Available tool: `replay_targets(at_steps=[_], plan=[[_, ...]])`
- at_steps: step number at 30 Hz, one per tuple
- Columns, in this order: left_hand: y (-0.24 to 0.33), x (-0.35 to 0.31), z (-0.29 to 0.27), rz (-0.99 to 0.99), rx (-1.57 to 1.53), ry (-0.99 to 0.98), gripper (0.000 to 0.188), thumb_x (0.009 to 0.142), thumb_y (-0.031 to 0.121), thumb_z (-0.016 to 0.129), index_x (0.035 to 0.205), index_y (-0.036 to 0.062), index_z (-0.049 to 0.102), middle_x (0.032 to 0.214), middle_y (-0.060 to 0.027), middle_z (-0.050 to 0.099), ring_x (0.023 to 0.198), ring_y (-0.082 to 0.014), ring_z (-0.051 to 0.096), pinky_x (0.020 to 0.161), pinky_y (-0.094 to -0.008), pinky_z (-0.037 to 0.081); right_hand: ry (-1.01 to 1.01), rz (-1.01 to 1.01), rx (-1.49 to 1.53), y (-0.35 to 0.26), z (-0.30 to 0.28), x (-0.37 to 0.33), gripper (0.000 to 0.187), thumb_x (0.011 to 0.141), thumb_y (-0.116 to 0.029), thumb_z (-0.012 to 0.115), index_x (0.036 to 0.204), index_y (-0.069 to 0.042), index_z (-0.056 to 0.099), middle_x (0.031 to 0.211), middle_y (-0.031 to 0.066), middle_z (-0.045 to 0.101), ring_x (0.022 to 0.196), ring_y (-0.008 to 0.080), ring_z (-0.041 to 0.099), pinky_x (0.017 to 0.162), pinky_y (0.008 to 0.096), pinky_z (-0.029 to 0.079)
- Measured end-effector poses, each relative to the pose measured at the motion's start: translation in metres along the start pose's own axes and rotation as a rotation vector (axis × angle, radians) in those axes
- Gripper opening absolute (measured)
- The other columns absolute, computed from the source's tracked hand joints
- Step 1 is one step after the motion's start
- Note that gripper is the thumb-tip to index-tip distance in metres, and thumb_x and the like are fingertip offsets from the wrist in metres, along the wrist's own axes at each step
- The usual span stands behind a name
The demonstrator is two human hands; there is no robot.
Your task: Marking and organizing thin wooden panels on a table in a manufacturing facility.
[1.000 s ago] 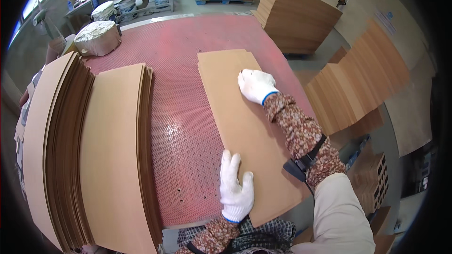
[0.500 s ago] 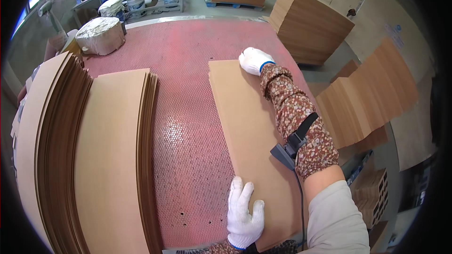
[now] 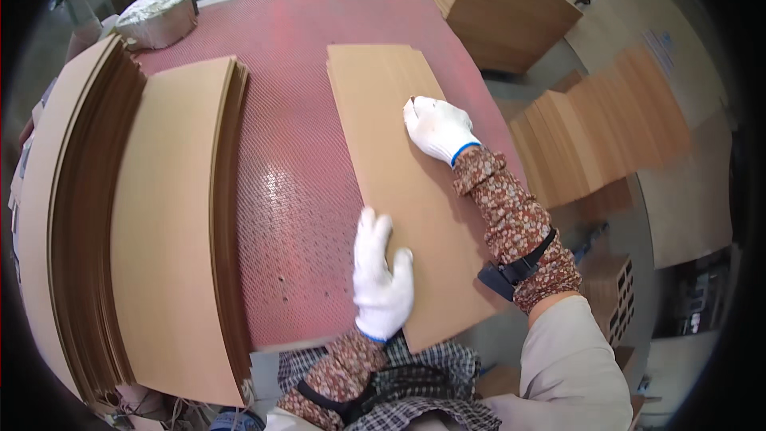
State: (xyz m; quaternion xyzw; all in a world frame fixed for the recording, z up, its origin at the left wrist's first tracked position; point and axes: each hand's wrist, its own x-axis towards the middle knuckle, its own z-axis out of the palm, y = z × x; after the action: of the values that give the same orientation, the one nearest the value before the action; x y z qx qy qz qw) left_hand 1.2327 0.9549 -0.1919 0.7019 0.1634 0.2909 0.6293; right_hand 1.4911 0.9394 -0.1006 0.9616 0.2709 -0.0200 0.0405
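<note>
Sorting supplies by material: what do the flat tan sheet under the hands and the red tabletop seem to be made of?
The flat tan sheet looks like matte cardboard: dull brown, thin, faint creases. The red tabletop seems to be perforated metal or hard plastic, shiny, with rows of small holes. Both the left hand and the right hand wear white knit gloves.

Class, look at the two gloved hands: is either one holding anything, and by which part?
Neither grips anything. The left hand lies flat on the cardboard sheet at its near left edge; the right hand presses on its right edge, farther away.
</note>
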Motion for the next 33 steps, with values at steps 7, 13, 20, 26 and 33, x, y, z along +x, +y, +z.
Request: replay_targets(at_steps=[7, 13, 20, 26, 33], plan=[[-0.009, 0.001, 0.005, 0.019, -0.084, 0.001, 0.062, 0.093, -0.012, 0.061, 0.153, -0.0075, 0.047, 0.169, -0.0290, 0.035, 0.159, -0.0393, 0.033, 0.131, -0.0448, 0.029, 0.061, -0.002, 0.018, 0.013, 0.017, -0.154, 0.038, 0.111, -0.038, 0.046, 0.100, -0.008, 0.067, 0.079, 0.0199, 0.075, 0.074, 0.0422, 0.075, 0.068, 0.0553, 0.059], [-0.017, 0.002, 0.004, 0.036, -0.141, -0.003, 0.060, 0.096, -0.009, 0.059, 0.155, -0.0083, 0.044, 0.169, -0.0300, 0.034, 0.160, -0.0391, 0.031, 0.132, -0.0458, 0.027, 0.161, -0.101, 0.042, 0.023, 0.025, -0.282, 0.025, 0.106, -0.028, 0.060, 0.089, -0.010, 0.059, 0.056, 0.0118, 0.063, 0.050, 0.0313, 0.067, 0.044, 0.0461, 0.049], [-0.020, 0.001, 0.003, 0.024, -0.147, -0.018, 0.060, 0.097, -0.008, 0.059, 0.155, -0.0081, 0.044, 0.169, -0.0299, 0.034, 0.160, -0.0390, 0.032, 0.132, -0.0458, 0.028, 0.153, -0.083, 0.051, 0.025, 0.031, -0.365, 0.028, 0.103, -0.025, 0.067, 0.081, -0.010, 0.057, 0.050, 0.0076, 0.057, 0.040, 0.0300, 0.058, 0.040, 0.0434, 0.045], [-0.020, 0.000, 0.005, 0.053, -0.166, -0.014, 0.059, 0.096, -0.009, 0.062, 0.153, -0.0100, 0.045, 0.168, -0.0299, 0.035, 0.157, -0.0398, 0.036, 0.130, -0.0449, 0.032, 0.215, -0.059, 0.158, 0.004, 0.021, -0.365, 0.028, 0.102, -0.023, 0.069, 0.081, -0.010, 0.057, 0.050, 0.0075, 0.057, 0.040, 0.0277, 0.058, 0.040, 0.0414, 0.044], [-0.017, 0.001, 0.002, 0.018, -0.146, -0.028, 0.058, 0.097, -0.008, 0.060, 0.153, -0.0087, 0.046, 0.169, -0.0304, 0.033, 0.159, -0.0396, 0.032, 0.131, -0.0458, 0.030, 0.151, -0.066, 0.191, -0.003, 0.020, -0.359, 0.021, 0.103, -0.020, 0.069, 0.087, -0.008, 0.061, 0.053, 0.0097, 0.058, 0.044, 0.0298, 0.060, 0.042, 0.0430, 0.045]])
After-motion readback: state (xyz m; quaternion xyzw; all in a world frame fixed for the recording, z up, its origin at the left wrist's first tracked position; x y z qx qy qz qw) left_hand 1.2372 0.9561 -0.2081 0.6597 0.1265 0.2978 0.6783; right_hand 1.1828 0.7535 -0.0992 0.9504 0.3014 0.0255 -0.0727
